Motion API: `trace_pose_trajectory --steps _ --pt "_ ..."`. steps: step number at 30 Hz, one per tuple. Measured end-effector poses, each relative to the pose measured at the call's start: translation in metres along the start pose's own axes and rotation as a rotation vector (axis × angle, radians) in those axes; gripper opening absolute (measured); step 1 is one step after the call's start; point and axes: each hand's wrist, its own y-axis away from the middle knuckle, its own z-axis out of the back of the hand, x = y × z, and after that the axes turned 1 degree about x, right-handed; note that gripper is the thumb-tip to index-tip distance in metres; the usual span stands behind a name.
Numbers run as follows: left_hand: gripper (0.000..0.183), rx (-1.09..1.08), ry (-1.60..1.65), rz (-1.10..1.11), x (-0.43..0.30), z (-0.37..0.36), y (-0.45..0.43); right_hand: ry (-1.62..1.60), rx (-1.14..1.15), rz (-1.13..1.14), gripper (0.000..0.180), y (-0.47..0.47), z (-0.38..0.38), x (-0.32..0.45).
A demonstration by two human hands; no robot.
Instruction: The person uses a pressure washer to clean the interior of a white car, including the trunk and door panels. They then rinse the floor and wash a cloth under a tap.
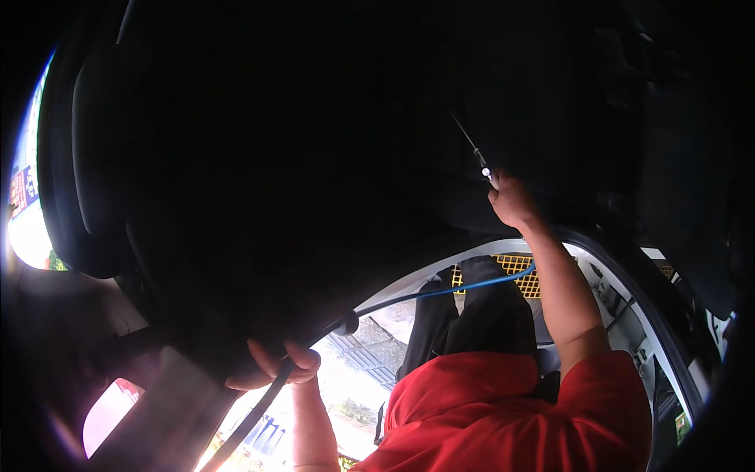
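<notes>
My right hand [512, 199] is closed around the handle of an air blow gun [485, 171]. Its thin metal nozzle points up and left into the dark vehicle interior. From near my right forearm a blue hose [489, 282] runs left across my dark trousers towards the edge of the door opening. My left hand [282, 364] is at the lower left by that edge, with fingers spread. A dark strip [255, 413] crosses the fingers; whether it is hose or door seal, and whether I grip it, is unclear. What the nozzle faces is lost in darkness.
The pale door frame [640, 318] curves around my body in its red shirt [489, 407]. Yellow floor grating [519, 283] shows beyond my legs. A dark rounded knob-like part [348, 324] is beside the hose. Bright window glass [29, 194] appears at far left.
</notes>
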Motion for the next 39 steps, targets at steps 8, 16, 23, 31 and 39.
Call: trace_pose_trajectory --steps 8,16,23,31,39 --pt "0.039 0.031 -0.016 0.010 0.000 0.004 0.006 -0.162 -0.273 -0.020 0.035 -0.081 0.036 0.021" --pt "0.038 0.055 -0.003 0.031 -0.005 0.005 -0.002 -0.131 0.009 -0.263 0.034 0.098 0.012 -0.054" --pt "0.036 0.023 0.005 0.042 -0.004 0.004 -0.003 -0.121 -0.188 -0.168 0.031 0.039 0.053 -0.066" --pt "0.033 0.026 -0.037 0.046 -0.006 0.004 -0.009 -0.362 -0.202 -0.128 0.027 -0.098 0.095 0.000" --pt "0.029 0.076 -0.060 0.054 -0.006 0.006 -0.009 -0.316 -0.248 0.016 0.037 -0.136 0.061 0.072"
